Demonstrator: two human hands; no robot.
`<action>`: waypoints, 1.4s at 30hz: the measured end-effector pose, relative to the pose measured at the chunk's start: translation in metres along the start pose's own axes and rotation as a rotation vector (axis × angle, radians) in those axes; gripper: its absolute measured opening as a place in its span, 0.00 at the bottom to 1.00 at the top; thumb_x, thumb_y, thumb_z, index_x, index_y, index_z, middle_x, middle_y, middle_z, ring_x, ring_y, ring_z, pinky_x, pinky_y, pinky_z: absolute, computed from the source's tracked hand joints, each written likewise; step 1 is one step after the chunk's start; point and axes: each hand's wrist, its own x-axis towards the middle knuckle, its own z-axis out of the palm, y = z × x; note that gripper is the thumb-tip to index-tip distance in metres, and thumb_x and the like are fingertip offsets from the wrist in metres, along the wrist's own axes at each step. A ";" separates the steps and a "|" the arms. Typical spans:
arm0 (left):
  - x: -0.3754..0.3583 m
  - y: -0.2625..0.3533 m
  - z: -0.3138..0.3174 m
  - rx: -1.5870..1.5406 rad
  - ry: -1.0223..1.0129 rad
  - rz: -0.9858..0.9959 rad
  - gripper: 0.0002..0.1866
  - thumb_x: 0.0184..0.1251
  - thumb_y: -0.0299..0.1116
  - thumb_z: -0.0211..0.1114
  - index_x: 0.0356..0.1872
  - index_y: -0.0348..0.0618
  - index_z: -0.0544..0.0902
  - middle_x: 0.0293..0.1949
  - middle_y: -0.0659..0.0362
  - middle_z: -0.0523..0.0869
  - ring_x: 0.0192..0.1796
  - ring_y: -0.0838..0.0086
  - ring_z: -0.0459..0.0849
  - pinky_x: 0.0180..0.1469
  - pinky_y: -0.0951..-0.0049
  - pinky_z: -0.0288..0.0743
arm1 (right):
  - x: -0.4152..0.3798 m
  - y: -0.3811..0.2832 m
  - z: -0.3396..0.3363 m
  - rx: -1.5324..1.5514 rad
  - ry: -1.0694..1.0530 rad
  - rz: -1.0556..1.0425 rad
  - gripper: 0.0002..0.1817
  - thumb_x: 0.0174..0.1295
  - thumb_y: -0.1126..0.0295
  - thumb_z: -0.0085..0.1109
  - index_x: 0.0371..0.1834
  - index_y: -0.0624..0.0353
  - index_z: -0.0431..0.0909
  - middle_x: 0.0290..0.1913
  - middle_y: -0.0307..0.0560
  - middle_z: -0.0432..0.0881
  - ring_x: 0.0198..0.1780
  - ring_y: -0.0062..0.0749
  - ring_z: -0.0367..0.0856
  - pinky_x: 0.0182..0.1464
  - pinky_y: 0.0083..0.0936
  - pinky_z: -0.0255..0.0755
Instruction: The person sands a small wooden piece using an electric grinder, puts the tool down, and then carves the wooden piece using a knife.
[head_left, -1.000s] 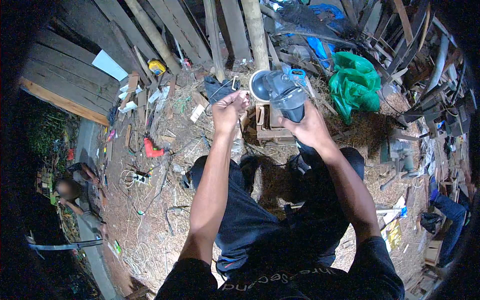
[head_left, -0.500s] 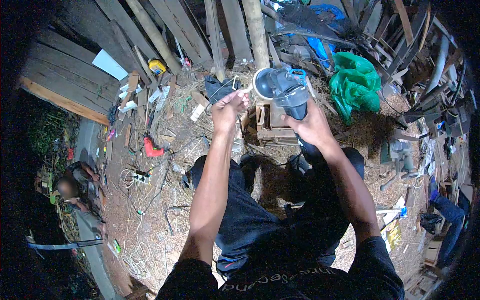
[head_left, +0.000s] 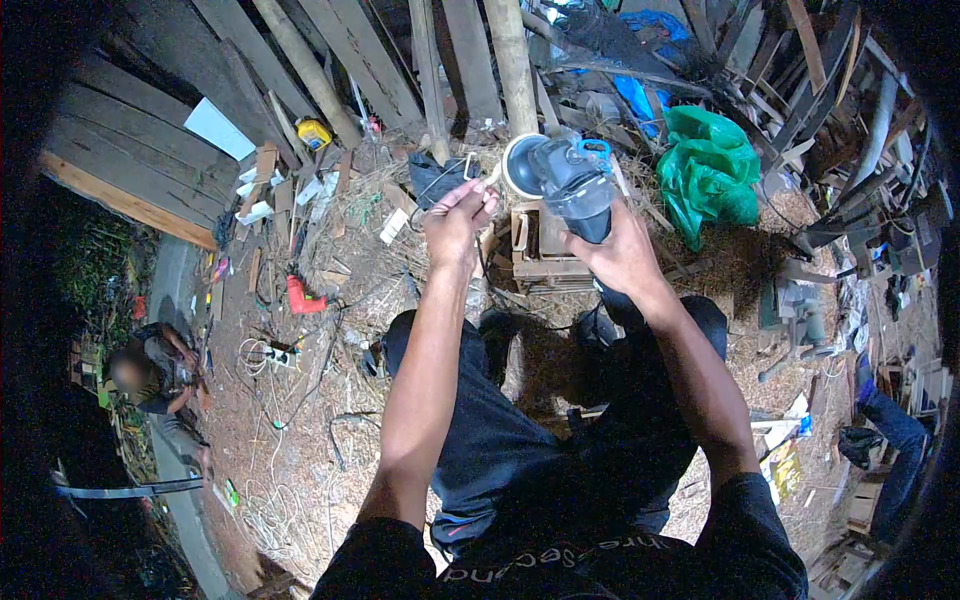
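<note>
My right hand (head_left: 622, 250) is wrapped round the dark body of an angle grinder (head_left: 575, 185), which has a blue part near its top. The grinder's pale-rimmed round disc (head_left: 522, 166) faces left, toward my other hand. Between the thumb and fingers of my left hand (head_left: 458, 222) is a small pale piece (head_left: 494, 177), its tip right at the disc's edge. Below the grinder stands a low wooden block (head_left: 550, 262) with a small pale loop-shaped piece (head_left: 519, 232) on it.
A green plastic bag (head_left: 710, 170) lies to the right. On the littered ground at left are a red drill (head_left: 303, 296), a power strip (head_left: 283, 354) and loose cords. Planks (head_left: 360, 60) lean at the back. Another person (head_left: 165, 375) sits at far left.
The grinder has shifted very slightly, and my left hand stays at its disc. The person at far left has moved their head and arms a little.
</note>
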 end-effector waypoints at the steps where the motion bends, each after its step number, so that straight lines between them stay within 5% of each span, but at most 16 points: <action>1: -0.001 0.000 0.001 0.014 -0.005 0.007 0.12 0.67 0.21 0.63 0.48 0.24 0.79 0.40 0.48 0.86 0.41 0.67 0.87 0.45 0.74 0.85 | 0.000 0.001 0.002 0.012 -0.004 -0.008 0.32 0.48 0.61 0.72 0.54 0.67 0.72 0.44 0.64 0.84 0.47 0.55 0.85 0.51 0.42 0.76; 6: -0.001 -0.001 -0.001 0.109 -0.033 0.048 0.11 0.66 0.21 0.63 0.46 0.25 0.80 0.37 0.49 0.87 0.37 0.69 0.88 0.39 0.76 0.84 | 0.002 0.006 0.005 -0.005 0.002 -0.017 0.32 0.47 0.62 0.71 0.54 0.67 0.72 0.43 0.64 0.84 0.47 0.56 0.84 0.52 0.42 0.76; 13: -0.002 0.011 -0.003 0.056 -0.010 0.021 0.07 0.65 0.20 0.62 0.42 0.25 0.80 0.35 0.47 0.86 0.37 0.67 0.88 0.39 0.74 0.85 | 0.012 0.021 -0.002 0.049 0.092 0.052 0.32 0.48 0.62 0.74 0.54 0.67 0.73 0.45 0.58 0.85 0.48 0.42 0.85 0.54 0.36 0.74; 26: -0.007 0.008 0.003 0.086 -0.031 0.057 0.05 0.64 0.19 0.63 0.38 0.28 0.77 0.35 0.46 0.86 0.37 0.64 0.88 0.43 0.70 0.86 | 0.005 0.017 0.007 -0.021 0.021 -0.013 0.30 0.47 0.62 0.71 0.51 0.67 0.73 0.42 0.66 0.84 0.47 0.58 0.84 0.51 0.44 0.76; 33: 0.002 0.013 -0.010 -0.079 -0.016 0.007 0.05 0.64 0.17 0.59 0.40 0.27 0.77 0.37 0.45 0.85 0.38 0.63 0.88 0.43 0.71 0.86 | 0.012 0.026 0.002 0.093 0.070 0.015 0.33 0.46 0.62 0.72 0.56 0.64 0.73 0.48 0.62 0.83 0.51 0.53 0.83 0.54 0.40 0.74; 36: 0.002 0.013 -0.007 -0.123 0.005 -0.058 0.10 0.65 0.17 0.58 0.46 0.25 0.77 0.41 0.45 0.84 0.41 0.62 0.87 0.46 0.72 0.86 | 0.010 0.024 0.003 0.034 0.083 -0.011 0.29 0.48 0.63 0.75 0.51 0.66 0.76 0.46 0.55 0.84 0.47 0.38 0.84 0.54 0.33 0.74; 42: 0.005 0.008 -0.011 -0.180 -0.082 -0.248 0.12 0.66 0.20 0.59 0.49 0.24 0.78 0.42 0.49 0.83 0.45 0.65 0.85 0.51 0.74 0.84 | 0.009 0.013 0.004 0.070 0.056 0.005 0.29 0.48 0.63 0.76 0.50 0.65 0.76 0.45 0.52 0.84 0.46 0.35 0.83 0.53 0.33 0.74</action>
